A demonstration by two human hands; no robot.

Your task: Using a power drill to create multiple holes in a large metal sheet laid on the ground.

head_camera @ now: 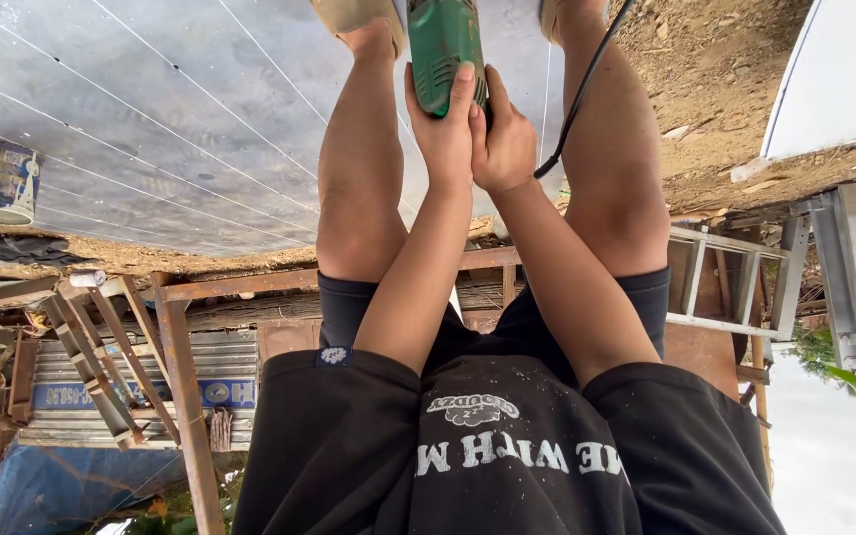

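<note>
Shirt (507,456): black, pale lettering; nearest the camera, at the lower edge, with the whole view upside down.
Shorts (349,307): dark, just beyond the shirt.
Forearms: both reach from the shirt toward the green power tool (445,50).
Left hand (443,124): grip closed round the tool's body, fingers wrapped over its side.
Right hand (503,139): grip closed on the tool's rear, touching the left hand.
Green power tool: between the knees, at the top edge; its working end is out of view.
Black cable (582,89): runs from the tool's rear across the right leg.
Feet: in sandals (354,15), either side of the tool, on the sheet.
Grey sheet (170,119): flat panel marked with thin white lines, spreading left of the tool.
Paint tin (2,180): on the sheet, well left of the tool; contents cannot be seen.
Ground (715,89): bare brown earth, right of the tool.
Rusty metal frame (180,376): beyond the sheet's edge, left of the shirt.
White frame (725,287): right of the legs.
</note>
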